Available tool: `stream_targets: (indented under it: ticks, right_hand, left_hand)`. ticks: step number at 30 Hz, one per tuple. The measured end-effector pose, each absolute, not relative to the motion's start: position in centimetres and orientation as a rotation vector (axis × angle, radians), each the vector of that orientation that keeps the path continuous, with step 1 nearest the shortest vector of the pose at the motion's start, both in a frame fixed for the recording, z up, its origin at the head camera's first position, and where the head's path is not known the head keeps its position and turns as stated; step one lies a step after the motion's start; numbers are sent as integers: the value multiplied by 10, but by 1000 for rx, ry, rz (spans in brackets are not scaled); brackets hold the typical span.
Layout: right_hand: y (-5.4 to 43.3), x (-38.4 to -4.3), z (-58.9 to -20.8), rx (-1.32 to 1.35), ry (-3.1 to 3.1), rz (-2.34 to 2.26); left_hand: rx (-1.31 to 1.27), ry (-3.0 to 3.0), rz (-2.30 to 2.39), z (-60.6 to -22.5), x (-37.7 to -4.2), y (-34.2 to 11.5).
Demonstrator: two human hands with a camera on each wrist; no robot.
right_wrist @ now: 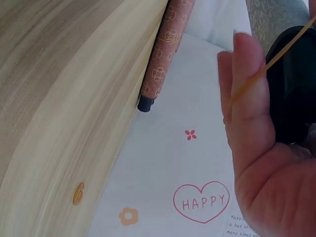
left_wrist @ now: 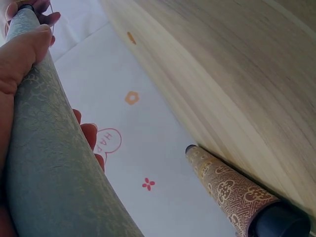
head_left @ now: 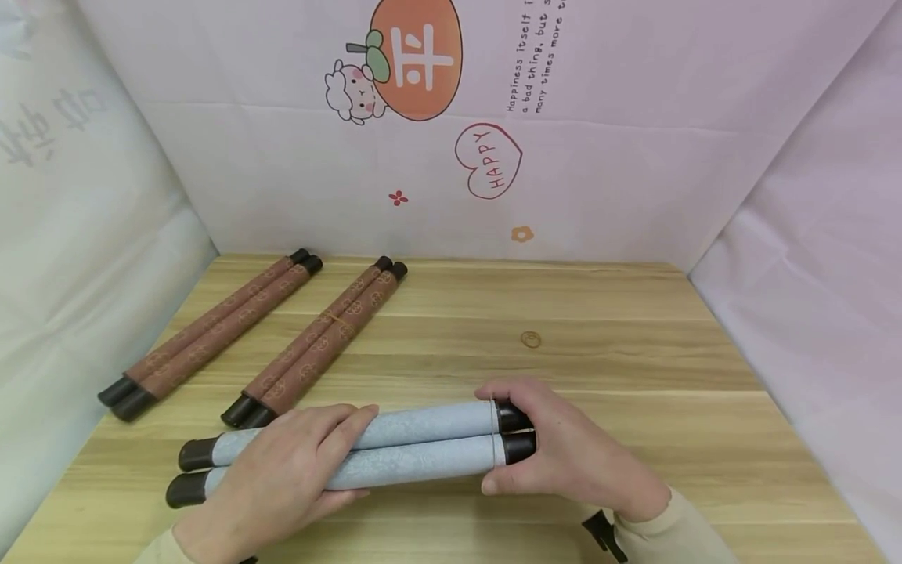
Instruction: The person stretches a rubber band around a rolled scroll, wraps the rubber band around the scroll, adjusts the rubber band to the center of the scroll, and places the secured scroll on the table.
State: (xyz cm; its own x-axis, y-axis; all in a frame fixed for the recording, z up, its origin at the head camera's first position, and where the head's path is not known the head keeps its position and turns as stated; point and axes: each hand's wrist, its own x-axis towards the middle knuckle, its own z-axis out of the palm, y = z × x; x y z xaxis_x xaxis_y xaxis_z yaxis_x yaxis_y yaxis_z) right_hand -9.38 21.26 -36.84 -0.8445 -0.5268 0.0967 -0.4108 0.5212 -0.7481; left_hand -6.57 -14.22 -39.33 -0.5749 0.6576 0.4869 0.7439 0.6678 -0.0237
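Observation:
Two light blue scrolls (head_left: 423, 466) with black end caps lie side by side, held together just over the wooden table. My left hand (head_left: 282, 474) grips them left of the middle, thumb over the top. At their right end my right hand (head_left: 564, 450) curls around the black caps, fingers on the far side and thumb on the near side. A thin rubber band (head_left: 493, 439) stretches between that thumb and fingers, across the scrolls near the caps. In the right wrist view the rubber band (right_wrist: 247, 89) crosses a finger.
Two pairs of brown patterned scrolls lie at the left, an outer pair (head_left: 218, 333) and an inner pair (head_left: 310, 360) with a rubber band (head_left: 337, 319) around it. A loose rubber band (head_left: 531, 339) lies on the wooden table (head_left: 620, 337). White printed cloth (head_left: 599, 180) stands behind.

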Motion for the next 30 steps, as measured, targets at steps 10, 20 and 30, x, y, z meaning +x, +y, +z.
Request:
stream_targets:
  ticks: [10,20,30]
  right_hand:
    - [211,-95,-369,-806,2609,-1191]
    - [212,-94,-369,-832,2638,-1175]
    - [213,-91,-372,-800,2642,-1209]
  left_hand:
    - [-1092,-2410,-255,-394,-66,-143]
    - [-1099,-2404,-227,-394,-66,-142]
    - [-1105,-2401,-252,-396,-68,-141]
